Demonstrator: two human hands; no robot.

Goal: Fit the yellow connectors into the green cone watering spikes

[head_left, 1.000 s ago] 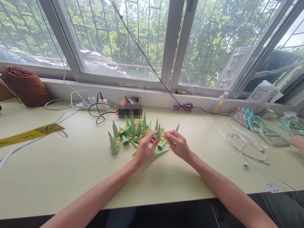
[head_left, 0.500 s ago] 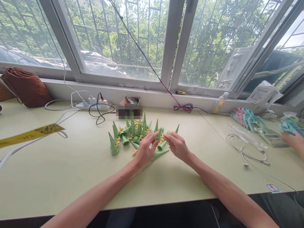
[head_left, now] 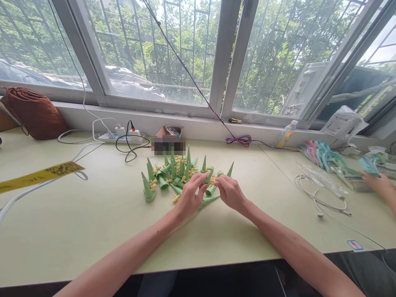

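Note:
My left hand (head_left: 192, 193) is closed, its thumb and fingers around a green plastic cone-shaped spike (head_left: 210, 175) whose tip points up. Close beside it, my right hand (head_left: 231, 193) is pinched at the fingertips on a small yellow plastic piece (head_left: 214, 181), partly hidden by the fingers. Below the hands lies another green spike (head_left: 210, 200) on its side. A heap of green spikes (head_left: 173, 168) and small yellow pieces (head_left: 176, 199) spreads to the left and behind my left hand. One green spike (head_left: 230, 169) stands just behind my right hand.
On the right, another person's hand (head_left: 379, 183) touches bagged pastel items (head_left: 369, 165). White cables (head_left: 321, 198) lie nearby. A power strip (head_left: 120, 138), a small box (head_left: 169, 132) and a bottle (head_left: 286, 134) line the window side. A yellow tag (head_left: 43, 175) hangs at left.
My right hand has shifted slightly, its fingertips staying close to the spike in my left hand. The left hand stays nearly still. The other person's hand has moved a little to the left.

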